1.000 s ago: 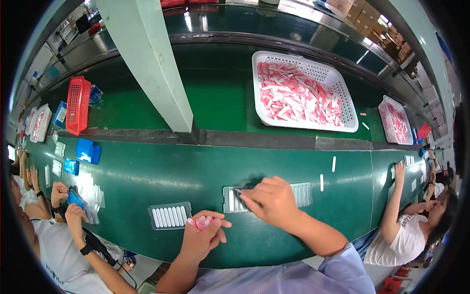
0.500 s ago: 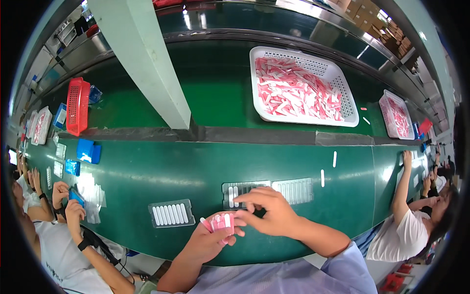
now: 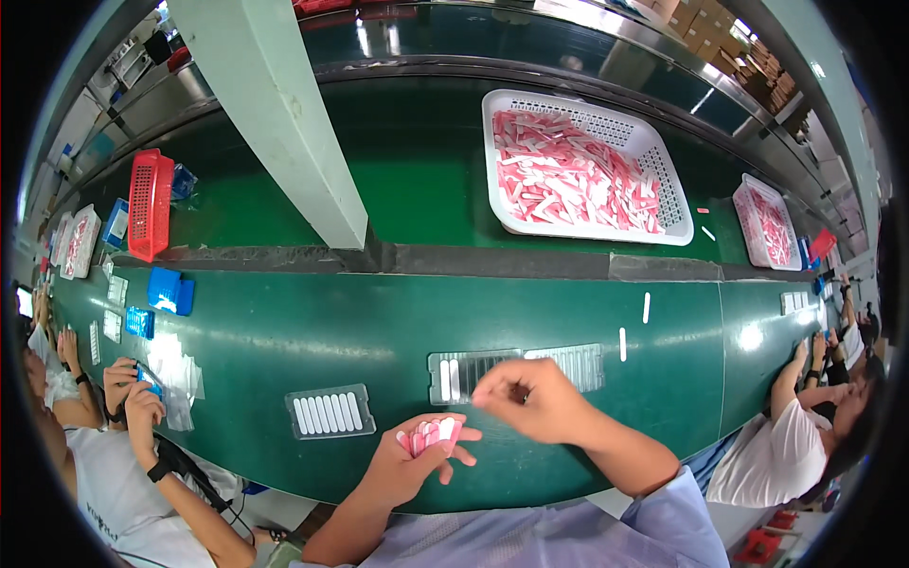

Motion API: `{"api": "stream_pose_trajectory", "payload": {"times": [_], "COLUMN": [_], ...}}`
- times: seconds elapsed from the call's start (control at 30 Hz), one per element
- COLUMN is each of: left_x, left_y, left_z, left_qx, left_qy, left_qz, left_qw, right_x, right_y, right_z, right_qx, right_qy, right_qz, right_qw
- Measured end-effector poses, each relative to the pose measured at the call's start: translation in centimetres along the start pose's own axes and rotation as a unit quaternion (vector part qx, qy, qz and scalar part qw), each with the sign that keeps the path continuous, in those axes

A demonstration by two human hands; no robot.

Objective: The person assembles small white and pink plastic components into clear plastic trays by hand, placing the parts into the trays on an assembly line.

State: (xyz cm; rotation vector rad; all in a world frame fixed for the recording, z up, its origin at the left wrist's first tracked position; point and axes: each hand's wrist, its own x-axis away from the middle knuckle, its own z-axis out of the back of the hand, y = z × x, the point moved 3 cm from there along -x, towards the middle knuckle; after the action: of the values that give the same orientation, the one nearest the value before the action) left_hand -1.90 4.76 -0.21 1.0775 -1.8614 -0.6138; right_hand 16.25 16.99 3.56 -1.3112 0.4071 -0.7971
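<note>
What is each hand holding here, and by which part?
The left hand holds a fan of pink strips by their lower ends. The right hand has its fingers pinched over the slotted tray; whether they hold anything cannot be told.

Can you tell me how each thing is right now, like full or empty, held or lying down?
left hand: holds a fan of pink sticks.
right hand: fingers pinched, over the clear slotted tray.
clear slotted tray: partly filled, two white sticks at its left end.
second tray: full of white sticks, flat on the green belt.
white basket: heaped with pink and white sticks.
red basket: standing on its side.
</note>
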Motion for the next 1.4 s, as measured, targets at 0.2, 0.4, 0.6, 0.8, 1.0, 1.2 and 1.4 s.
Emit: {"api": "stream_pose_trajectory", "payload": {"times": [0.2, 0.4, 0.6, 0.8, 1.0, 1.2, 1.4], "left_x": [0.0, 0.1, -0.1, 0.0, 0.2, -0.4, -0.3], "left_y": [0.8, 0.4, 0.2, -0.1, 0.8, 0.9, 1.5], "left_z": [-0.8, 0.6, 0.9, 0.4, 0.4, -0.5, -0.6], "left_qx": [0.018, 0.002, 0.059, 0.102, 0.073, -0.02, 0.069], "left_qy": [-0.016, -0.001, 0.024, 0.009, 0.013, -0.049, -0.071], "left_qz": [-0.068, -0.065, -0.008, 0.005, -0.031, -0.08, 0.001], "left_qw": [0.997, 0.998, 0.998, 0.995, 0.997, 0.995, 0.995], "right_x": [0.1, -0.3, -3.7, -5.4, -3.3, -0.6, -0.1], "right_y": [-1.6, 1.0, 0.0, 0.7, -0.5, -0.2, 0.4], "right_z": [-0.8, 1.0, 2.7, 0.9, 0.3, -2.0, -0.3], "right_qx": [0.042, -0.109, 0.048, 0.323, 0.312, 0.05, -0.029], "right_qy": [-0.02, 0.029, -0.044, -0.051, 0.089, -0.029, -0.102], "right_qz": [0.05, 0.024, 0.003, 0.078, 0.237, 0.14, 0.073], "right_qw": [0.998, 0.993, 0.998, 0.942, 0.916, 0.989, 0.992]}}
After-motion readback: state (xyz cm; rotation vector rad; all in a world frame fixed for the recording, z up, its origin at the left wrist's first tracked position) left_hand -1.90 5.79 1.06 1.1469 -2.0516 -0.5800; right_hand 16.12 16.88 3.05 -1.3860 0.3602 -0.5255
